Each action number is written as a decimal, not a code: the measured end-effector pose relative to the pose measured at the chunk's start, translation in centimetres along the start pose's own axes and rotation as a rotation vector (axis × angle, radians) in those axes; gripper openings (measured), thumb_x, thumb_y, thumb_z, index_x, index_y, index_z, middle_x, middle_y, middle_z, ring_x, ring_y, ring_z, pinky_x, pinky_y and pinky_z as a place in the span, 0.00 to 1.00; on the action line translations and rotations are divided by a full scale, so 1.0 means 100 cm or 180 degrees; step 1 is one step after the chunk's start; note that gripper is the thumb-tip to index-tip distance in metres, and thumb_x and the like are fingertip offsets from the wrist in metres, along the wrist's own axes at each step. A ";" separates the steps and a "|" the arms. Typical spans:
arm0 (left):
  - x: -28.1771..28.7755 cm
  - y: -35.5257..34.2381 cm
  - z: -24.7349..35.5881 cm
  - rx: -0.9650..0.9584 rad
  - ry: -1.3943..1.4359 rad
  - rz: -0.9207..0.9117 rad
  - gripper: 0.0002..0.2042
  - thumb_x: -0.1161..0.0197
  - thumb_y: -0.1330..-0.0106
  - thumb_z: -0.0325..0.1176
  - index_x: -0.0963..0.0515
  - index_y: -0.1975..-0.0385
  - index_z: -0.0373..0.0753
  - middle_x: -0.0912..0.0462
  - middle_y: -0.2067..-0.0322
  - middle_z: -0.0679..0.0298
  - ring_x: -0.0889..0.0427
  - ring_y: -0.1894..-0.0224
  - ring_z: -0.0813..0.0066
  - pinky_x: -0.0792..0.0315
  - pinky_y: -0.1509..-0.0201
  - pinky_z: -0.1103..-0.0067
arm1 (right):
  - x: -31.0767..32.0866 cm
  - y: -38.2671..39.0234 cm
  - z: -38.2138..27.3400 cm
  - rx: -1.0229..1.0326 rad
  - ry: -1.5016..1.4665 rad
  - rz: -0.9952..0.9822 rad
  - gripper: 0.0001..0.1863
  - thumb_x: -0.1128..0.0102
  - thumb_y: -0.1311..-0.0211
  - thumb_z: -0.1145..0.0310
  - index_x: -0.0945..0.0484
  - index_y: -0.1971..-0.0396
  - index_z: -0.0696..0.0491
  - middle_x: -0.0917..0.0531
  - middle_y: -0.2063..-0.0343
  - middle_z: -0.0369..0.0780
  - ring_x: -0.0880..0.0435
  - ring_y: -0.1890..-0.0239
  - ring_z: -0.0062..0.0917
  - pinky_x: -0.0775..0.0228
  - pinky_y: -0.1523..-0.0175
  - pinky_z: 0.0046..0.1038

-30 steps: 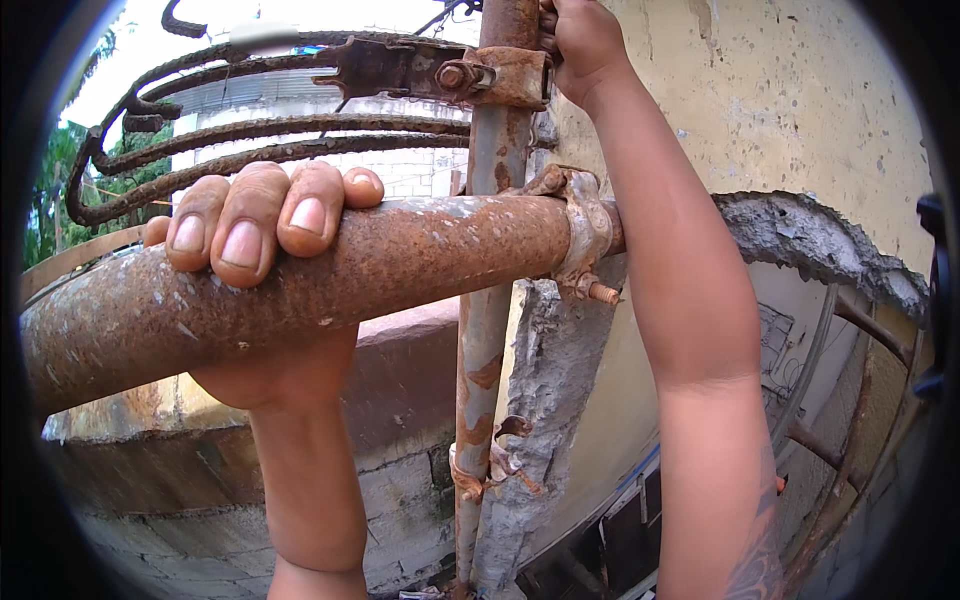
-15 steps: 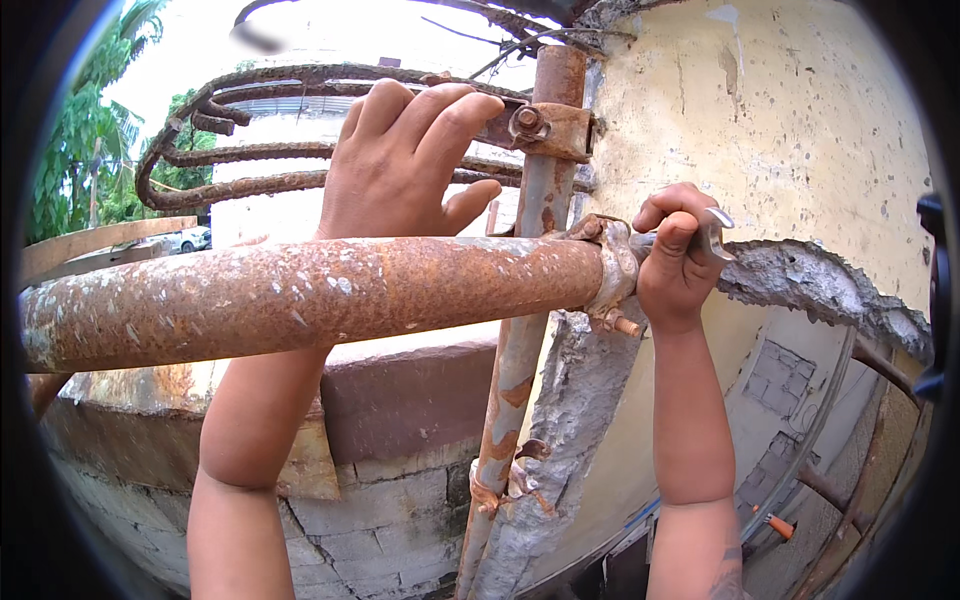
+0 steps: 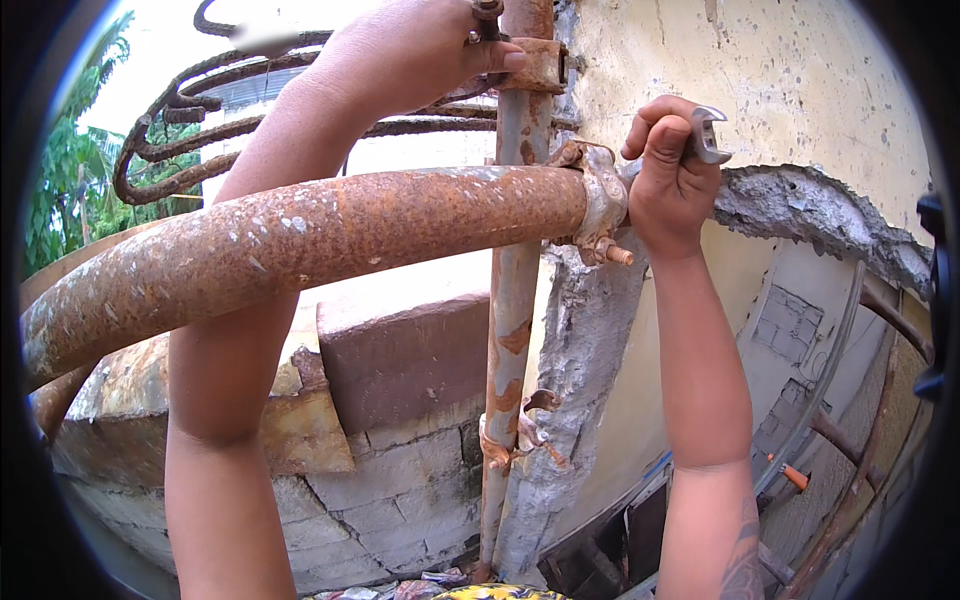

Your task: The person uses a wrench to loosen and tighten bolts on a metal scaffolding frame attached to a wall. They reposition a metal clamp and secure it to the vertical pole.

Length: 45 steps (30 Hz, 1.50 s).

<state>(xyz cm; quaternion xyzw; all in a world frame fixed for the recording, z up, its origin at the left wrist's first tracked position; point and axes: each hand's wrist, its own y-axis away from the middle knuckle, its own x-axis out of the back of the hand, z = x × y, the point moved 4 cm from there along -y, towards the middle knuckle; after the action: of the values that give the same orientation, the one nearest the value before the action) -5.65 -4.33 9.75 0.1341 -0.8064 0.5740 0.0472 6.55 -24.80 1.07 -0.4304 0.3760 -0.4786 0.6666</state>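
Observation:
My left hand [image 3: 420, 55] reaches up to the upper rusty clamp [image 3: 540, 62] on the vertical pipe [image 3: 513, 320], its thumb on the clamp and fingers curled at its bolt, partly hidden. My right hand [image 3: 668, 185] grips a silver wrench [image 3: 711, 135], the open jaw above its fist, just right of the middle clamp [image 3: 600, 200]. That clamp, with a protruding threaded bolt, joins a thick rusty horizontal pipe [image 3: 300, 225] to the vertical one. My left forearm passes behind the horizontal pipe.
Bent rebar [image 3: 165, 150] hangs at upper left. A yellowish wall [image 3: 750, 70] has a jagged concrete break [image 3: 830, 200]. A block wall [image 3: 390, 500] with a brown ledge stands below. A lower clamp [image 3: 500, 440] sits on the post. Metal tubing [image 3: 850, 450] runs at right.
My left hand has left the horizontal pipe and moved up to the upper clamp. My right hand has come down from the pole top beside the middle clamp, the wrench now visible in it.

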 end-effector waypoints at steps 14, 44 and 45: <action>-0.007 0.014 -0.009 -0.0990 -0.0494 0.0478 0.21 0.25 0.39 0.46 0.16 0.46 0.52 0.11 0.51 0.65 0.09 0.59 0.61 0.14 0.58 0.67 | 0.085 0.094 -0.180 -0.0032 -0.0940 0.0482 0.24 0.49 0.25 0.39 0.24 0.55 0.46 0.30 0.72 0.33 0.31 0.74 0.22 0.35 0.67 0.27; -0.202 0.415 0.180 0.3285 0.5178 -0.1530 0.48 0.33 0.36 0.67 0.40 0.28 0.34 0.25 0.38 0.54 0.25 0.35 0.63 0.32 0.30 0.65 | 0.111 0.456 -0.224 -0.6399 -0.2136 0.0560 0.29 0.44 0.26 0.76 0.39 0.29 0.55 0.16 0.53 0.44 0.16 0.62 0.23 0.21 0.55 0.28; -0.205 0.421 0.176 0.3330 0.5233 -0.1432 0.48 0.35 0.36 0.68 0.40 0.28 0.33 0.25 0.37 0.54 0.25 0.34 0.63 0.32 0.29 0.65 | 0.110 0.460 -0.229 -0.6440 -0.1890 0.0522 0.26 0.44 0.26 0.76 0.38 0.31 0.56 0.16 0.54 0.44 0.16 0.62 0.23 0.21 0.55 0.28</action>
<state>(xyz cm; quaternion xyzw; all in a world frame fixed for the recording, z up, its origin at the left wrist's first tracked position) 3.98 -4.73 -39.36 -0.1511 -0.1251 0.7490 0.6329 2.94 -32.44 -50.77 -0.8585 0.4495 0.2286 0.0930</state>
